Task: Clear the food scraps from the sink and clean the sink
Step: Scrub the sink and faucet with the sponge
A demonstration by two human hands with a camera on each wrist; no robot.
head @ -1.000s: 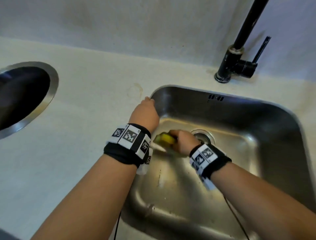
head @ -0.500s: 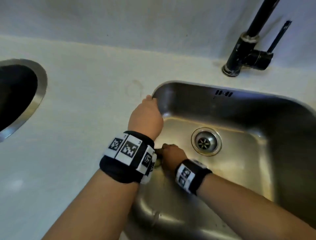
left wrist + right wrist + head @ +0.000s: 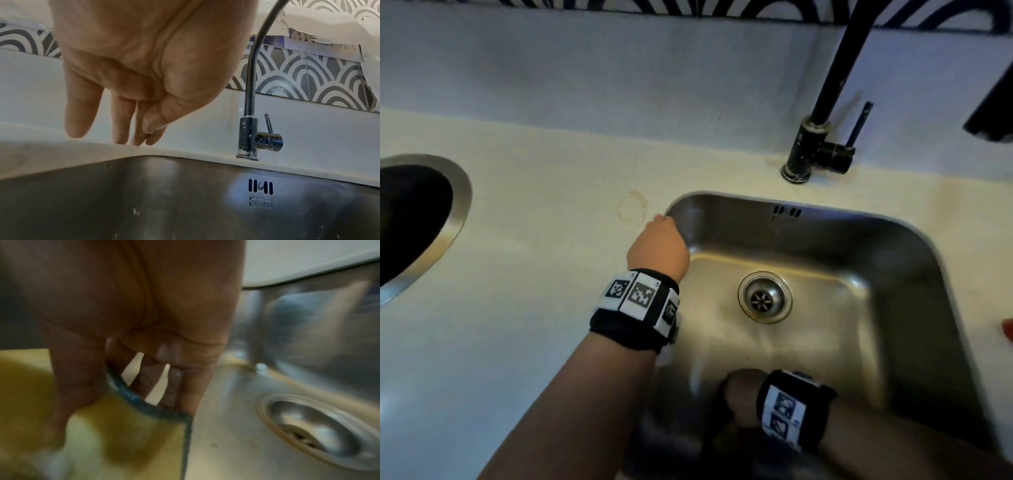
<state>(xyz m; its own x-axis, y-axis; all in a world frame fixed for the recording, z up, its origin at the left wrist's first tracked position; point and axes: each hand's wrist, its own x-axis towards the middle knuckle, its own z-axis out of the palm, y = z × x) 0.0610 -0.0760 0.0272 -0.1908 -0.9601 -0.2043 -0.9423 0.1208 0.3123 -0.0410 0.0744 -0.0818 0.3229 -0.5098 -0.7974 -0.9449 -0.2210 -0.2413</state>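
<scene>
A person's right hand grips a yellow sponge low in the steel sink, at its near left corner — thumb on one side, fingers on the other, the dark scouring edge showing. The left hand rests at the sink's far left rim, fingers straight, holding nothing. The drain sits mid-basin; a black tap stands behind — on the pale counter.

My left hand hangs over the counter, fingers straight and loose, holding nothing. Steel sink below, overflow slots on its back wall, black tap behind.
</scene>
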